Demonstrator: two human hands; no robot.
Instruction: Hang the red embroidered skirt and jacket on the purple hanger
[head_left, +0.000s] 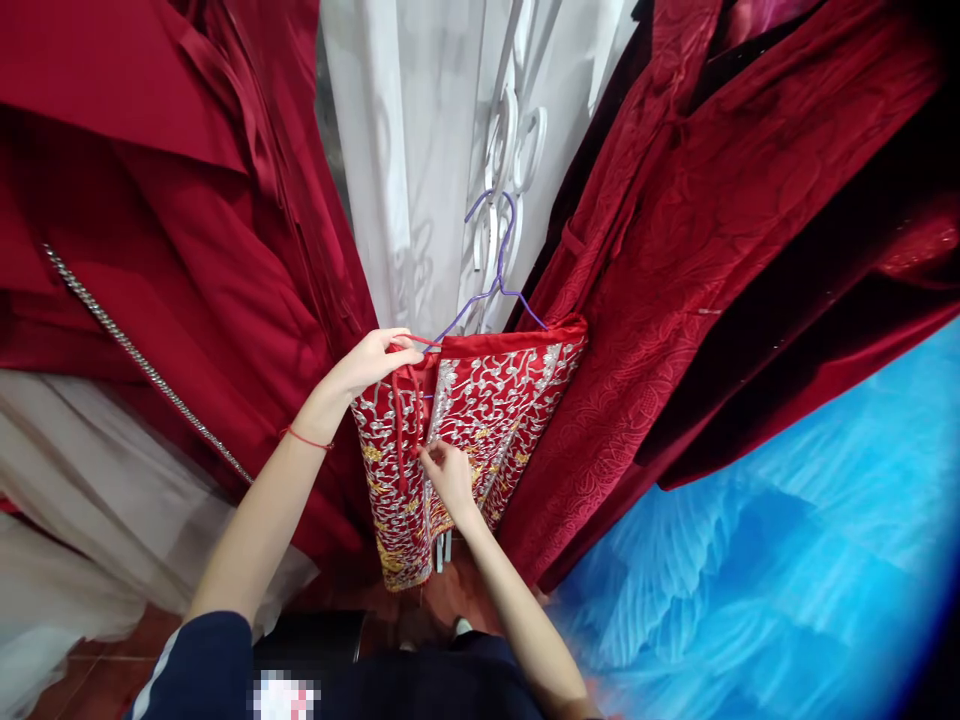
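Observation:
A red skirt [491,400] with silver and gold embroidery hangs in front of me from a purple wire hanger [500,280]. My left hand [381,360] is closed on the skirt's red waistband at its upper left corner, thumb on the near side. From there red cord ties [400,430] dangle down over the embroidery. Lower down, near the opening between the two panels, my right hand [450,478] pinches the end of a red cord between thumb and fingertips. The hanger's left arm runs behind the waistband.
Dark red dresses [225,230] hang close on the left, and patterned red dresses [637,330] on the right. White scrolled metalwork [506,140] stands before a white curtain [427,150]. Blue feather-patterned fabric [750,560] lies at the lower right, and pale tulle [67,590] at the lower left.

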